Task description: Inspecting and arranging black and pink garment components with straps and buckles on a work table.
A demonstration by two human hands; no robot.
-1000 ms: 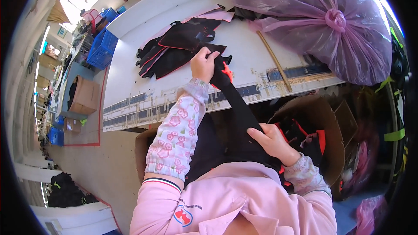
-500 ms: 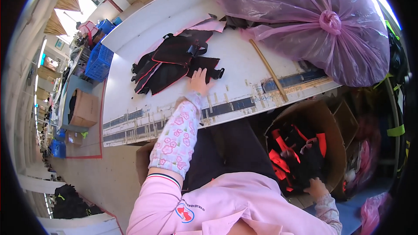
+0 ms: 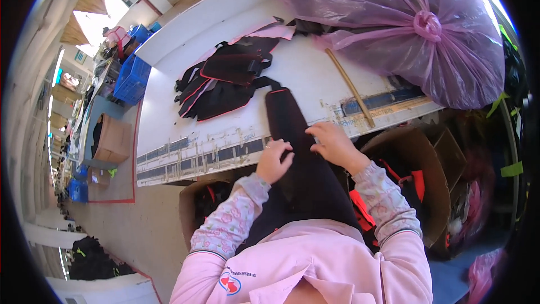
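Note:
A long black fabric piece [image 3: 286, 114] with red edging lies over the table's front edge before me, a black strap at its far end. My left hand [image 3: 274, 161] is at its near left side, thumb and fingers apart. On the other side my right hand [image 3: 336, 145] reaches in, fingertips at the piece's right edge and thumb spread from them. Neither hand is visibly closed on the fabric. Farther back to the left lies a pile of similar black pieces [image 3: 225, 98] with red edging. The near end of the piece merges with my dark trousers.
A large knotted pink plastic bag [image 3: 388, 50] fills the table's back right. A wooden stick [image 3: 349, 87] lies beside it on the white table [image 3: 160, 115]. Below right stands a cardboard box [image 3: 436, 191] with black and red pieces. Blue crates [image 3: 132, 79] stand at the far left.
A black piece has come from the pile toward me, over the table's edge. My right hand has risen from the cardboard box to it; my left hand has drawn back toward me.

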